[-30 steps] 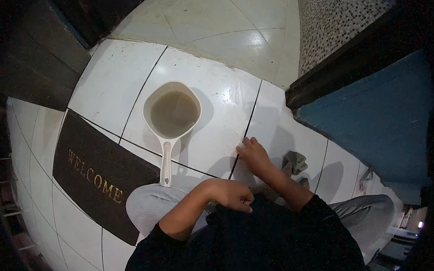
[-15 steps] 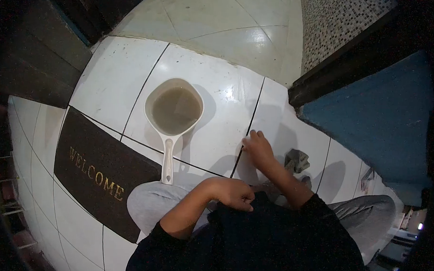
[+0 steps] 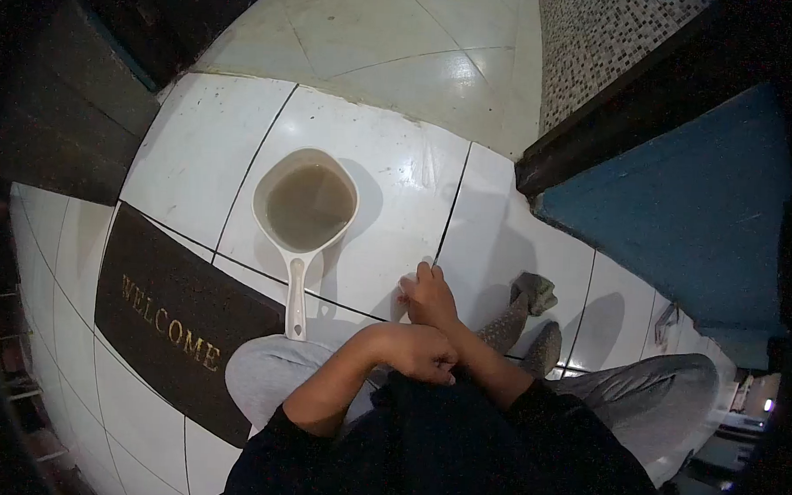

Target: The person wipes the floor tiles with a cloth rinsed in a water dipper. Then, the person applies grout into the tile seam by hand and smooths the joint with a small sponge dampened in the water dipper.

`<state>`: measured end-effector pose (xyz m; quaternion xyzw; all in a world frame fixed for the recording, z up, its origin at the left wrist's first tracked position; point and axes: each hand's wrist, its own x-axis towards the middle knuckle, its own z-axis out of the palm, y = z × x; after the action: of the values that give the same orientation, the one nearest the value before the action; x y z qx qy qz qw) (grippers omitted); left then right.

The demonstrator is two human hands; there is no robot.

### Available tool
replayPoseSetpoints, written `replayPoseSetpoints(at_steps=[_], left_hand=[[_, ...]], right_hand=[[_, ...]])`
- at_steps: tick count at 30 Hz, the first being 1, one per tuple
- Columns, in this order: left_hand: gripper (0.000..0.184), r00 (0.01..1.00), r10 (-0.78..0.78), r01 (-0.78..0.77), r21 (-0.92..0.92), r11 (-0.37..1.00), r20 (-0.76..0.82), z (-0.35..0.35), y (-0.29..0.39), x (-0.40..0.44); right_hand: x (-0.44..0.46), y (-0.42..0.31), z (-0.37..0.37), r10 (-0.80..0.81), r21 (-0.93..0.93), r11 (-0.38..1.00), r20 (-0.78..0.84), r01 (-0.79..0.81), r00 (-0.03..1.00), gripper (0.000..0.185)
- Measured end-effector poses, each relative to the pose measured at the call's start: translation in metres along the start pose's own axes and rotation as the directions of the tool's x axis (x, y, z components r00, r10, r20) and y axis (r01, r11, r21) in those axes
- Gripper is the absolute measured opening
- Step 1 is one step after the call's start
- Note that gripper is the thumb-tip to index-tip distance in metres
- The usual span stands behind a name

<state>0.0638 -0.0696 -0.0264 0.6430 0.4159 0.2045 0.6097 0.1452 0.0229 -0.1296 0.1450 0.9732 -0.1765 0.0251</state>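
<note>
My right hand (image 3: 428, 297) is low over the white floor tiles, fingers pinched together. A small whitish bit shows at its fingertips, too unclear to name. My left hand (image 3: 417, 353) is curled into a loose fist near my lap, close to my right forearm; its palm is hidden. To the left of my right hand stands a white plastic dipper (image 3: 256, 209) holding cloudy greyish water (image 3: 308, 208). Its handle (image 3: 296, 305) points toward me, beside my bent knee. A crumpled grey cloth-like thing (image 3: 538, 292) lies by my speckled foot coverings (image 3: 503, 325).
A dark doormat (image 3: 176, 314) lettered WELCOME lies at the left. A blue panel (image 3: 667, 222) stands at the right, beside a mosaic-patterned wall (image 3: 612, 54). Beyond the white tiles is a duller tiled floor (image 3: 377, 29). My grey-trousered knee (image 3: 265, 374) borders the handle.
My right hand has moved down and left along the floor, toward my left hand, with fingers still pinched. The left hand stays curled. The view has shifted slightly.
</note>
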Motion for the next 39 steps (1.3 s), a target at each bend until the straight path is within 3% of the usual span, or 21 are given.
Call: replayPoseSetpoints(at_steps=[3,4,9,11,12,16,20,23,24,25,27,30,31,34,39], left_hand=[[0.033,0.999,0.029,-0.027,0.055,0.998,-0.021,0.008,-0.014,-0.002],[0.033,0.999,0.026,-0.025,0.048,0.999,-0.022,0.008,-0.011,-0.005],[0.034,0.999,0.015,-0.013,0.023,1.000,-0.044,0.003,0.001,-0.002],[0.034,0.999,0.022,-0.021,0.018,1.000,-0.046,0.004,-0.004,-0.002],[0.034,0.998,0.026,-0.025,0.006,1.000,-0.050,0.005,-0.006,-0.003],[0.034,0.998,0.009,-0.007,0.035,0.999,-0.058,0.005,-0.001,-0.009],[0.033,0.998,0.022,-0.019,0.046,0.999,-0.058,0.006,-0.003,-0.004],[0.033,0.999,0.010,-0.008,0.040,0.999,-0.044,0.005,0.000,-0.005],[0.033,0.999,-0.009,0.012,0.050,0.999,-0.045,0.005,0.001,-0.008],[0.033,0.999,-0.014,0.016,0.042,0.999,-0.043,0.007,0.001,-0.010],[0.033,0.998,0.010,-0.007,0.057,0.998,-0.057,0.006,0.001,-0.010],[0.034,0.997,0.059,-0.055,0.072,0.996,-0.052,0.007,0.002,-0.004],[0.034,0.997,0.063,-0.059,0.077,0.995,-0.051,0.008,0.000,-0.001],[0.035,0.998,0.044,-0.043,0.032,0.999,-0.038,0.010,-0.005,-0.003],[0.035,0.998,0.019,-0.017,0.043,0.999,-0.052,0.009,0.001,-0.007]], right_hand=[[0.002,0.010,-0.011,0.045,-0.019,0.999,-0.053,-0.046,0.998,0.022],[0.007,0.019,-0.020,0.155,0.092,0.984,-0.045,-0.150,0.987,0.021],[0.003,0.013,-0.009,0.081,-0.089,0.991,-0.154,-0.096,0.985,0.020],[-0.005,-0.002,-0.007,-0.038,-0.079,0.996,-0.007,0.037,0.999,0.019],[-0.005,0.003,-0.003,-0.045,-0.039,0.998,-0.039,0.044,0.998,0.019],[0.012,0.017,-0.028,0.091,-0.034,0.995,-0.083,-0.094,0.992,0.019],[0.002,0.007,-0.001,0.049,-0.146,0.988,-0.026,-0.053,0.998,0.020],[-0.002,0.009,-0.005,0.020,-0.067,0.998,0.060,-0.016,0.998,0.020],[-0.001,0.017,-0.008,0.024,-0.063,0.998,-0.034,-0.026,0.999,0.023],[0.008,0.021,-0.022,0.107,-0.114,0.988,0.052,-0.100,0.993,0.023],[0.011,0.026,-0.028,0.096,-0.046,0.994,-0.072,-0.099,0.993,0.017],[0.010,0.006,-0.017,0.113,-0.084,0.990,0.008,-0.112,0.994,0.018],[0.009,-0.005,-0.010,0.079,-0.098,0.992,-0.057,-0.084,0.995,0.019],[0.009,-0.010,-0.010,0.062,-0.060,0.996,-0.028,-0.064,0.998,0.019],[0.008,0.010,-0.028,0.185,-0.020,0.982,-0.037,-0.186,0.982,0.017]])
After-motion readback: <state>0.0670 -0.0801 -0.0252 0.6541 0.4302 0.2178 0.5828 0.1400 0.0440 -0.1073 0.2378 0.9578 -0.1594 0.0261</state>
